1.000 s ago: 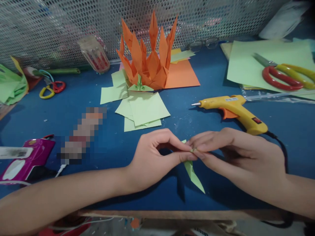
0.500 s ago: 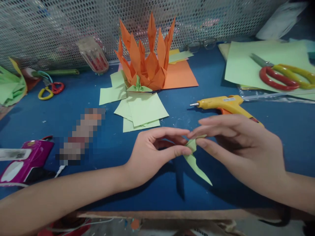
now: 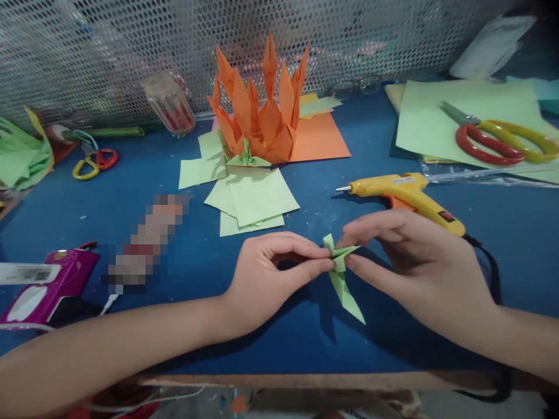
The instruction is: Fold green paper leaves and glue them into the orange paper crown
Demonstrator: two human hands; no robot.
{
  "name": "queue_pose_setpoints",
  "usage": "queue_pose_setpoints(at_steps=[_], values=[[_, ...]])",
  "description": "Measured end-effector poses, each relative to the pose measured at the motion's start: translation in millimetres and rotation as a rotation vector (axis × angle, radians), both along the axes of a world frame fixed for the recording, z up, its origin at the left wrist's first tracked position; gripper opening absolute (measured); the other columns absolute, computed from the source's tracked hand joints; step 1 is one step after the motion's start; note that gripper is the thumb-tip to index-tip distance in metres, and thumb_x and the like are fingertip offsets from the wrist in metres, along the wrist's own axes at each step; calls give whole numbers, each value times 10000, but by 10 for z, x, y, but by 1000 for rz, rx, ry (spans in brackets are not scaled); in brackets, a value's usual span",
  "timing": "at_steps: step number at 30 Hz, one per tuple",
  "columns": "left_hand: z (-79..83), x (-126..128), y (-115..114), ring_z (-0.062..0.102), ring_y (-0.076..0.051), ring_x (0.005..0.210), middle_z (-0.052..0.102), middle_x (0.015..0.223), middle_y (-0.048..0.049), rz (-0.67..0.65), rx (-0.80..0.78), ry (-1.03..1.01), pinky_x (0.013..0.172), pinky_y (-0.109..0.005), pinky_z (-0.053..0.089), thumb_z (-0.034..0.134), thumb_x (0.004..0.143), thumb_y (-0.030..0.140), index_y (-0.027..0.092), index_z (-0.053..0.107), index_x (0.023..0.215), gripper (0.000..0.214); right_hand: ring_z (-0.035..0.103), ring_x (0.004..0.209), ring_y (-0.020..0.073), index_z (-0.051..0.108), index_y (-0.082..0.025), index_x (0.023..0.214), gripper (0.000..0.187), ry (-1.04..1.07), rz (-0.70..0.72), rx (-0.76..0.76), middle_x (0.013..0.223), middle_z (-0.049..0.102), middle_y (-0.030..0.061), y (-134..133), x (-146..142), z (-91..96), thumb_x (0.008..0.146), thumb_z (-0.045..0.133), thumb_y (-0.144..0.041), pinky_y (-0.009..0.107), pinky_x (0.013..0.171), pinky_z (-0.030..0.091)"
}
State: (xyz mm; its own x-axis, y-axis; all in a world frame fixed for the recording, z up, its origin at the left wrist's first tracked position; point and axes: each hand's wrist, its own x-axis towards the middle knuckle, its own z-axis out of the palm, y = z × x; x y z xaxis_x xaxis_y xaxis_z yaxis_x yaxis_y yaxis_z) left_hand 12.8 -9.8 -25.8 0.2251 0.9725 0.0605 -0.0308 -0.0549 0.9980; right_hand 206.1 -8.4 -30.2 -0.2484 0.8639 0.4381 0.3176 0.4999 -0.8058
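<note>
A small green origami piece [image 3: 343, 279] is held above the blue table, one long point hanging down and shorter points at its top. My left hand [image 3: 273, 276] pinches its left side between thumb and index finger. From the right, the thumb and fingertips of my right hand [image 3: 419, 265] close around the folded point at the top; part of that contact is hidden. Beyond my hands lie loose green paper squares [image 3: 262, 198]. Behind them stands an orange origami piece with many upright points [image 3: 271, 128], with a small green folded piece [image 3: 247, 157] at its front.
A yellow glue gun [image 3: 393, 185] lies just beyond my right hand. Red-and-yellow scissors [image 3: 489, 148] rest on green sheets [image 3: 425, 116]. Smaller scissors [image 3: 98, 163], a clear jar [image 3: 170, 107] and a purple device [image 3: 56, 279] are to the left. A mesh panel [image 3: 113, 46] closes the back.
The origami piece has turned between my fingers, and its upper points now show spread apart. My right hand has shifted slightly left and down. The view has tilted a little upward.
</note>
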Motion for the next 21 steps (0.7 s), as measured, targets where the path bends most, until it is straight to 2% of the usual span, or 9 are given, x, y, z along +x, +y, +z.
queue_pose_setpoints(at_steps=[4, 8, 10, 12, 14, 16, 19, 20, 21], values=[[-9, -4, -28, 706, -140, 710, 766, 760, -31, -17, 137, 55, 711, -227, 579, 802, 712, 114, 180, 762, 696, 79, 684, 764, 129, 626, -322, 1013, 286, -17, 8, 19, 857, 688, -26, -54, 3, 25, 805, 681, -132, 244, 688, 598], [3, -13, -31, 685, -128, 723, 760, 799, -31, -78, 215, 95, 718, -223, 554, 804, 733, 146, 177, 746, 761, 72, 698, 733, 133, 536, -316, 972, 302, 120, 95, -56, 812, 674, -41, -78, -16, 71, 823, 609, -63, 249, 627, 595], [7, -20, -15, 686, -159, 863, 759, 940, -44, -109, 227, 144, 783, -246, 543, 846, 698, 214, 191, 736, 916, 245, 706, 758, 126, 515, -316, 959, 317, 180, 117, -67, 812, 686, -58, -66, -25, 75, 823, 603, -44, 247, 663, 602], [8, -29, 8, 645, -205, 1076, 723, 1139, -62, -151, 228, 198, 922, -296, 506, 861, 683, 279, 213, 698, 1034, 393, 708, 774, 119, 524, -309, 941, 302, 215, 113, -77, 819, 695, -66, -48, -31, 67, 813, 638, -60, 238, 686, 604], [9, -38, 30, 588, -220, 1199, 671, 1263, -62, -208, 219, 224, 1037, -340, 437, 825, 732, 303, 219, 676, 1004, 322, 709, 781, 119, 540, -301, 921, 276, 222, 113, -92, 818, 696, -66, -28, -32, 62, 807, 661, -81, 229, 669, 601], [10, -48, 43, 598, -210, 1177, 684, 1222, -58, -262, 197, 222, 1055, -346, 418, 785, 778, 290, 208, 650, 896, 198, 704, 772, 121, 549, -299, 916, 251, 204, 122, -75, 847, 696, -56, -1, -21, 83, 812, 666, -102, 231, 641, 592], [13, -61, 43, 642, -183, 1031, 716, 1014, -46, -289, 133, 182, 964, -302, 468, 772, 788, 281, 196, 612, 822, 185, 679, 838, 156, 556, -288, 888, 156, 9, 18, 88, 958, 670, 1, 90, 73, 166, 833, 693, -239, 301, 706, 572], [13, -64, 40, 649, -171, 963, 711, 943, -37, -278, 99, 170, 916, -285, 483, 777, 781, 285, 193, 609, 823, 196, 655, 916, 197, 554, -279, 845, 157, -162, -84, 160, 936, 646, 30, 139, 138, 193, 830, 703, -325, 350, 774, 550], [13, -66, 37, 648, -157, 890, 700, 888, -27, -260, 64, 162, 866, -270, 492, 785, 770, 289, 190, 610, 824, 208, 630, 948, 242, 550, -269, 794, 212, -341, -220, 252, 919, 621, 63, 197, 223, 210, 833, 684, -430, 385, 774, 526]])
